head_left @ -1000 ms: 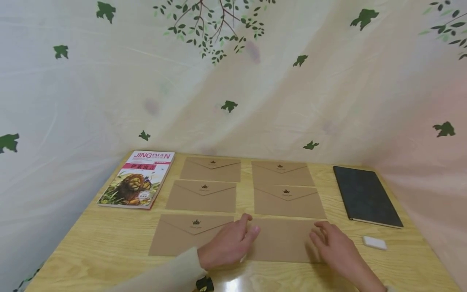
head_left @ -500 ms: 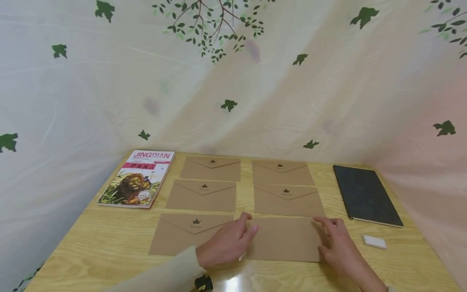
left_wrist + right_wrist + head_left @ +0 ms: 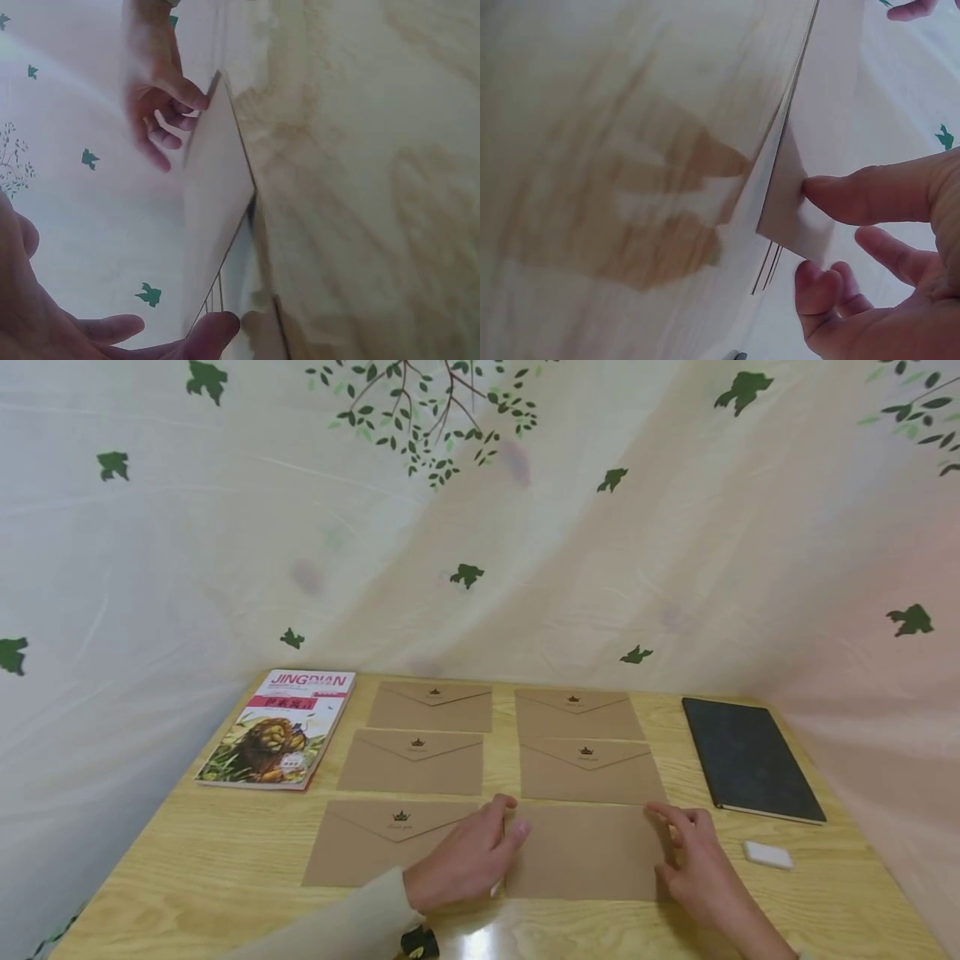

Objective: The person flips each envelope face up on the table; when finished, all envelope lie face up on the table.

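Note:
A plain brown envelope lies flap side down at the near right of the group. My left hand reaches over the right part of a crown-printed envelope; its thumb and forefinger are at the plain envelope's left edge. The right hand is at the opposite edge, forefinger by the far right corner and thumb at the side. In the right wrist view, the thumb overlaps the envelope's face while other fingers bend below its short edge. Neither hand visibly holds it up; exact contact is hard to tell.
Several more crown-printed envelopes form two columns behind. A magazine with a lion cover lies at the left. On the right are a black notebook and a white eraser-like block. A printed curtain hangs behind the wooden table.
My right hand has shifted from over the plain envelope's right part outward to its right edge and far corner. The left hand has barely moved. The head view has shifted slightly.

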Tool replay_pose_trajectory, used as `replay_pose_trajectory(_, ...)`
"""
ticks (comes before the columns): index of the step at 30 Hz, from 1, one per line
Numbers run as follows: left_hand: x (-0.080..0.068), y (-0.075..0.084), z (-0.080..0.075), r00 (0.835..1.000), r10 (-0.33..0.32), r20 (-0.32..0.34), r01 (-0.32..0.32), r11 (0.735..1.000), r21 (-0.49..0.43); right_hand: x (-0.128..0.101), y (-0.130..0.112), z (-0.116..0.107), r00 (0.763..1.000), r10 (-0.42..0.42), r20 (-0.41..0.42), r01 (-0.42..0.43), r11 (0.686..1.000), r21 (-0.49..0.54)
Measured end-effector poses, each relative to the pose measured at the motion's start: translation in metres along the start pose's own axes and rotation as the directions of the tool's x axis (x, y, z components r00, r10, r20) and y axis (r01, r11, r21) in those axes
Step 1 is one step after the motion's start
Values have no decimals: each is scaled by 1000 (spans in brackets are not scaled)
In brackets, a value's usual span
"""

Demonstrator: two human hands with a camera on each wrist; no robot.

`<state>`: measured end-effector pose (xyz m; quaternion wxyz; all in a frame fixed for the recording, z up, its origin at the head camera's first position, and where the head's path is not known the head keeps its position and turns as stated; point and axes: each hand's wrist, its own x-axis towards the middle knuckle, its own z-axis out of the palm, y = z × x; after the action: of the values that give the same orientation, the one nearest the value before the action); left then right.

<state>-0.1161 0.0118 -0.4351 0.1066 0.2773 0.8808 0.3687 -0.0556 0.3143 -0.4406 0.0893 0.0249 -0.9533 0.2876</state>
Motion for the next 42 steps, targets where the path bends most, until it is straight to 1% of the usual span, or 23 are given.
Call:
replay_pose_trajectory(5,0,4,-4,999,17,-32,-19,997,-71,0,-1,0,999,4,40,-5,1000,3)
replay_pose_trajectory(8,1,5,-7,998,29,-50,-36,990,-133,2,-4,-1,997,42,71,-44,998,34)
replay_pose_trajectory(12,1,5,-9,997,47,-69,-61,975,-214,5,-11,-2,992,97,83,-105,989,100)
replay_pose_trajectory(14,1,4,-9,993,88,-80,-105,965,-242,5,-15,-2,991,101,87,-112,985,134)
replay_pose_trajectory(16,1,3,-9,986,147,-81,-164,949,-269,5,-18,-2,991,96,89,-110,980,165)
replay_pose_trajectory(18,2,2,-10,975,203,-88,-220,923,-315,4,-20,-1,992,90,88,-105,978,180)
replay_pose_trajectory(20,3,2,-11,966,242,-93,-259,894,-367,4,-23,0,992,89,88,-105,974,198)
replay_pose_trajectory(22,4,2,-13,957,268,-107,-288,871,-398,4,-26,1,991,96,90,-115,965,235)
replay_pose_trajectory(24,5,3,-16,944,302,-133,-330,855,-401,5,-28,3,990,99,101,-124,949,289)
replay_pose_trajectory(27,7,4,-19,914,362,-182,-405,835,-372,6,-32,6,992,73,108,-107,926,362)
replay_pose_trajectory(31,11,8,-25,861,443,-250,-507,782,-362,8,-37,11,996,10,90,-45,915,401)
replay_pose_trajectory(33,12,11,-28,841,468,-271,-540,760,-362,9,-41,13,997,-6,81,-28,910,414)
replay_pose_trajectory(35,13,14,-31,832,480,-279,-554,747,-367,10,-45,14,997,-18,80,-19,897,441)
replay_pose_trajectory(38,13,19,-36,829,482,-284,-559,738,-379,11,-51,15,996,-27,87,-19,876,483)
replay_pose_trajectory(41,14,23,-39,821,488,-296,-571,715,-403,11,-57,18,993,-34,111,-28,859,512)
replay_pose_trajectory(42,14,25,-40,818,490,-301,-575,707,-412,11,-59,19,992,-34,123,-34,857,514)
